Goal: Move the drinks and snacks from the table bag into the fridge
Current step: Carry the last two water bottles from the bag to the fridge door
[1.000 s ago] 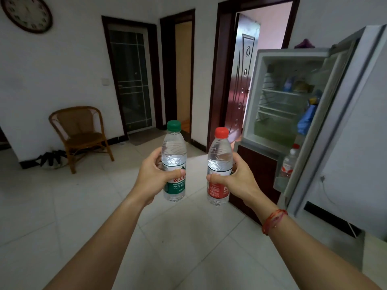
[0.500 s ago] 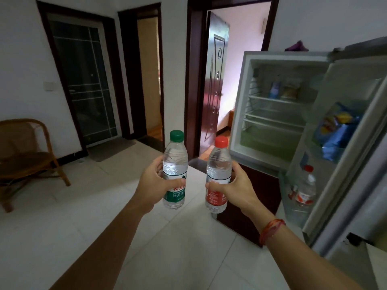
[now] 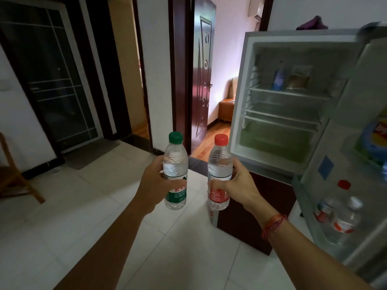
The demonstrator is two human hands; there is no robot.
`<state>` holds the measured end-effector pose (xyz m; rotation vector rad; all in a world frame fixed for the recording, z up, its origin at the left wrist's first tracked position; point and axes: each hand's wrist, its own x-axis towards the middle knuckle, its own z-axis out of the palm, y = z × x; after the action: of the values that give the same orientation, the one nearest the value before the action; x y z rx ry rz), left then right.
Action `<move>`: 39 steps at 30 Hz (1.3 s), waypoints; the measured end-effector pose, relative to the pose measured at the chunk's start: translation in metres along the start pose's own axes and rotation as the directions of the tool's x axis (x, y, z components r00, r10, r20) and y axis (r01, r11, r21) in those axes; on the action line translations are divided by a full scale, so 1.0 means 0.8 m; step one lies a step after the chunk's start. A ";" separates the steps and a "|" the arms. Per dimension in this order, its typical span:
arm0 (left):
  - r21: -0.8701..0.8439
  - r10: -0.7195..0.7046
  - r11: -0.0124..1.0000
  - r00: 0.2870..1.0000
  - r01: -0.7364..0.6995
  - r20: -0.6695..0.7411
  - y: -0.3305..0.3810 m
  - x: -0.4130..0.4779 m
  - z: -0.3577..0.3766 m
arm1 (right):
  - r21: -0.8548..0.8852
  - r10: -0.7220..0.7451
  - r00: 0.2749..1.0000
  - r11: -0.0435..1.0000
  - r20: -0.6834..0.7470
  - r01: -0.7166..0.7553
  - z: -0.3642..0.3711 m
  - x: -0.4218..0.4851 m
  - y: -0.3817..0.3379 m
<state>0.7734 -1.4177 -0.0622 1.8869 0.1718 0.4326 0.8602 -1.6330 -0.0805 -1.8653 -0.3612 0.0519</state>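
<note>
- Closer than a second before, the open fridge (image 3: 239, 97) filled the right side.
- Left grip (image 3: 154, 185) curled round the green-capped bottle (image 3: 175, 164), right grip (image 3: 243, 185) round the red-capped bottle (image 3: 219, 164); both upright, short of the fridge.
- Already stowed were door bottles (image 3: 344, 220) and a blue packet (image 3: 372, 137); these two remained.
- Unseen: the desk bag; door contents blurred.

fridge top shelf (image 3: 293, 94): blue bottle (image 3: 278, 79), brown packet (image 3: 298, 80) | door rack (image 3: 309, 214): two bottles (image 3: 343, 221)

head view, down toward fridge (image 3: 240, 101) (near)
</note>
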 end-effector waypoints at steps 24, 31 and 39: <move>-0.109 0.016 0.994 0.936 0.024 0.350 -0.070 0.482 0.205 | -0.021 0.159 0.949 0.985 -0.273 -0.171 -0.108 0.386 0.108; -0.195 0.107 0.981 0.814 0.008 0.571 -0.066 0.579 0.318 | -0.054 0.207 0.825 0.960 -0.525 -0.275 -0.154 0.415 0.134; -0.243 0.180 0.968 0.504 0.061 0.845 -0.043 0.630 0.430 | 0.074 0.296 0.536 0.915 -0.791 -0.396 -0.184 0.402 0.136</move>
<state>1.3710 -1.5435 -0.0888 1.6475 -0.6172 -0.4889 1.2220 -1.7110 -0.0885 -1.8454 0.6621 -0.5381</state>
